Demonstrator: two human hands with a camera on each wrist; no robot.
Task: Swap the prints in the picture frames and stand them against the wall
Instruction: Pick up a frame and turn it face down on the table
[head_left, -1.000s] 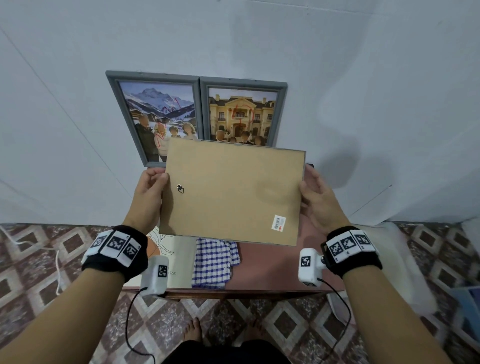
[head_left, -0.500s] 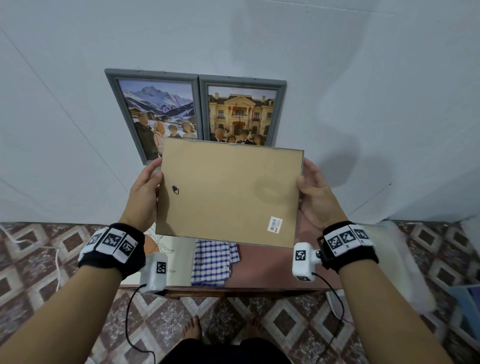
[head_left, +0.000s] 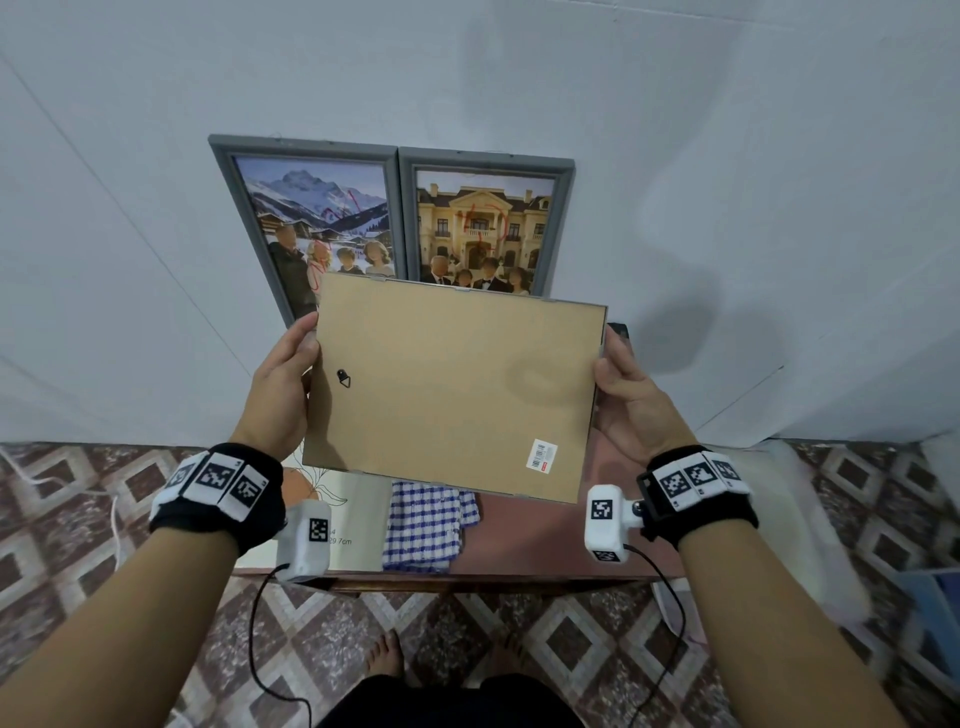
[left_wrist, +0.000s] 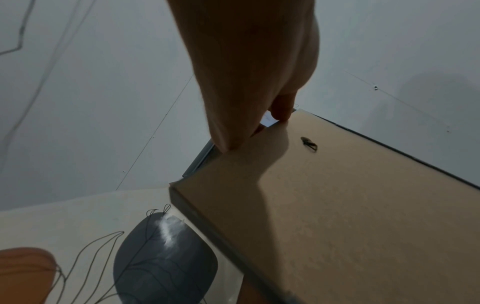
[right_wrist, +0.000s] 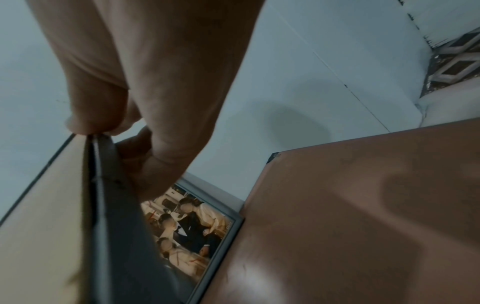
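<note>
2 grey frames, the mountain print frame (head_left: 311, 218) and the mansion print frame (head_left: 485, 223), stand side by side against the white wall (head_left: 727, 156) at the back of our brown table (head_left: 524, 535). We hold a third picture frame (head_left: 452, 389) above the table, cardboard back toward us, our left hand (head_left: 283, 389) clamped on its left edge and our right hand (head_left: 631, 400) clamped on its right edge. Beneath it lie a leaf-drawing print (left_wrist: 103, 246) and a blue checked cloth (head_left: 428, 525).

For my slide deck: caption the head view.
Both hands hold a frame back-side up before two framed photos.
</note>
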